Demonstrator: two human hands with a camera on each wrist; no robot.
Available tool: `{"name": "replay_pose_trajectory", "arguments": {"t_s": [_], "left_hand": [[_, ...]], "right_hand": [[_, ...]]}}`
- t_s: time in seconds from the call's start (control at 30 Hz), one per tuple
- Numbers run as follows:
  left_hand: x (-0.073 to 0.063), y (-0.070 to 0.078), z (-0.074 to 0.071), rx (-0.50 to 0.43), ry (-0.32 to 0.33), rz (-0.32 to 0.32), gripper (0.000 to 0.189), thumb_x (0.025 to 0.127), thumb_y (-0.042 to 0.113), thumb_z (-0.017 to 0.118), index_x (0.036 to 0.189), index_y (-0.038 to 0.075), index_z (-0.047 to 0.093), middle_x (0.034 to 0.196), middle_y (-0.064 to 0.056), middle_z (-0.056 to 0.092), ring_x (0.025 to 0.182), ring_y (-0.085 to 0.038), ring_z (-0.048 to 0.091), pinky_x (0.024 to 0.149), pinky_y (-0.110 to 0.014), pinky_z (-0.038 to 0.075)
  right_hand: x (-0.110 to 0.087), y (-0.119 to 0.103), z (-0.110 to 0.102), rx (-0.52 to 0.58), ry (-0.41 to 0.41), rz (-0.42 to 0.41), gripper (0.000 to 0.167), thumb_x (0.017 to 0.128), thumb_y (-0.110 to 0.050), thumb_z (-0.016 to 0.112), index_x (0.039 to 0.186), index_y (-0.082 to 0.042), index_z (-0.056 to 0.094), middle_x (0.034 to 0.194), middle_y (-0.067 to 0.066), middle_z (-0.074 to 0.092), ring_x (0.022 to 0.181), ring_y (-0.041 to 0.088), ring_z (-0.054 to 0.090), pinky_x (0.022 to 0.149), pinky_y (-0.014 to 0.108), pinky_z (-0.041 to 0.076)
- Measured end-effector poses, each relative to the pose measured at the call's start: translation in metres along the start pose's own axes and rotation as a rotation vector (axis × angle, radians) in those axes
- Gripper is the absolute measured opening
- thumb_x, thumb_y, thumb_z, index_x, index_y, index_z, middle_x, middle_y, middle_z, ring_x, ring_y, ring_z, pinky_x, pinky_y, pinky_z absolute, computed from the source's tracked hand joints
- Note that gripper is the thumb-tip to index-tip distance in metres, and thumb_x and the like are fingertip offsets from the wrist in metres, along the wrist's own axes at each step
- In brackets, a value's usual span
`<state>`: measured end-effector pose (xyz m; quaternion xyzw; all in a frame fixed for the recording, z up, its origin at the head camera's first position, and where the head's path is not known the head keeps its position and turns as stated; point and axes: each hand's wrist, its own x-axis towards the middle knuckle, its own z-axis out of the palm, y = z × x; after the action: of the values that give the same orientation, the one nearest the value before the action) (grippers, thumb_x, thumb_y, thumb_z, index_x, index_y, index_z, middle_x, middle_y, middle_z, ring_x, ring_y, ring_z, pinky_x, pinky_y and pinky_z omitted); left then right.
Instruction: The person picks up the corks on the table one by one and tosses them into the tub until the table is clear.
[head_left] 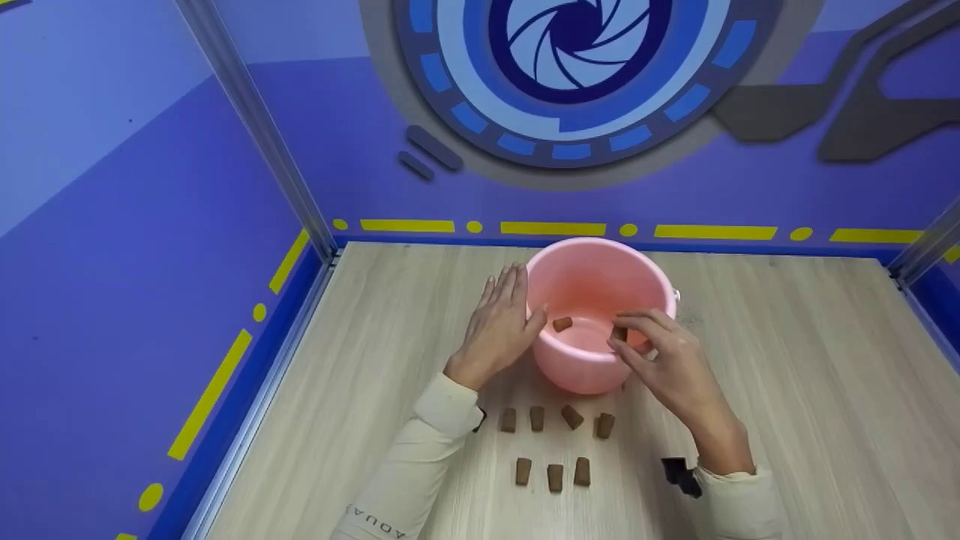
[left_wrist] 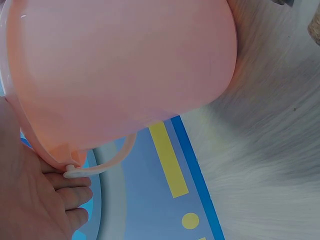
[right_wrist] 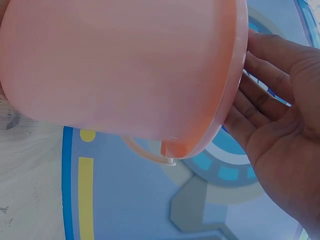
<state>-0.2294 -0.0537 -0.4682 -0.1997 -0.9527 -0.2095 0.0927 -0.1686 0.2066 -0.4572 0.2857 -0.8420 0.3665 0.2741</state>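
A pink bucket [head_left: 585, 375] stands upright on the table with one brown cork [head_left: 562, 324] inside. My left hand [head_left: 499, 322] rests against the left of its rim, fingers extended and thumb lying over the edge. In the left wrist view, the fingers [left_wrist: 75, 195] are beside the white handle joint. My right hand [head_left: 667, 360] pinches a dark brown cork [head_left: 619, 332] between thumb and fingertips, over the bucket's right side. The rim hides that cork in the right wrist view, where the hand [right_wrist: 285, 100] reaches past the bucket's edge.
Nearer than the bucket, several tapered corks [head_left: 537, 418] lie in a row, with 3 more corks [head_left: 555, 478] in a second row. Patterned blue panels [head_left: 315, 150] wall off the back and left of the wooden table [head_left: 810, 390]. The bucket's handle [left_wrist: 117, 157] hangs behind it.
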Motion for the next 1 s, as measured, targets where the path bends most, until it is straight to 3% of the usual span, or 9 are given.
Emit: {"name": "replay_pose_trajectory", "arguments": {"t_s": [0.37, 0.63, 1.0], "left_hand": [[-0.0002, 0.0009, -0.0004, 0.001, -0.026, -0.026, 0.074, 0.112, 0.041, 0.044, 0.164, -0.008, 0.024, 0.171, -0.023, 0.026, 0.159, -0.035, 0.022, 0.130, -0.046, 0.011], [-0.0009, 0.0014, -0.0008, 0.001, -0.021, -0.027, 0.074, 0.112, 0.041, 0.044, 0.164, -0.008, 0.025, 0.171, -0.023, 0.027, 0.159, -0.034, 0.022, 0.130, -0.047, 0.012], [-0.0015, 0.0024, -0.0017, -0.019, -0.021, -0.034, 0.074, 0.111, 0.040, 0.043, 0.164, -0.007, 0.024, 0.171, -0.022, 0.026, 0.160, -0.034, 0.021, 0.130, -0.045, 0.010]], "right_hand": [[-0.0008, 0.0005, -0.0002, -0.003, -0.021, 0.031, 0.039, 0.077, 0.007, 0.091, 0.113, 0.002, 0.077, 0.111, 0.010, 0.074, 0.073, 0.016, 0.069, 0.069, 0.010, 0.051], [-0.0009, -0.0006, -0.0008, 0.003, -0.028, 0.048, 0.038, 0.078, 0.007, 0.090, 0.114, 0.004, 0.076, 0.113, 0.011, 0.073, 0.076, 0.019, 0.069, 0.071, 0.008, 0.050], [0.0025, 0.0039, -0.0058, -0.018, 0.044, 0.010, 0.042, 0.078, 0.012, 0.089, 0.117, 0.003, 0.076, 0.120, 0.013, 0.073, 0.075, 0.015, 0.062, 0.074, 0.012, 0.047]]}}
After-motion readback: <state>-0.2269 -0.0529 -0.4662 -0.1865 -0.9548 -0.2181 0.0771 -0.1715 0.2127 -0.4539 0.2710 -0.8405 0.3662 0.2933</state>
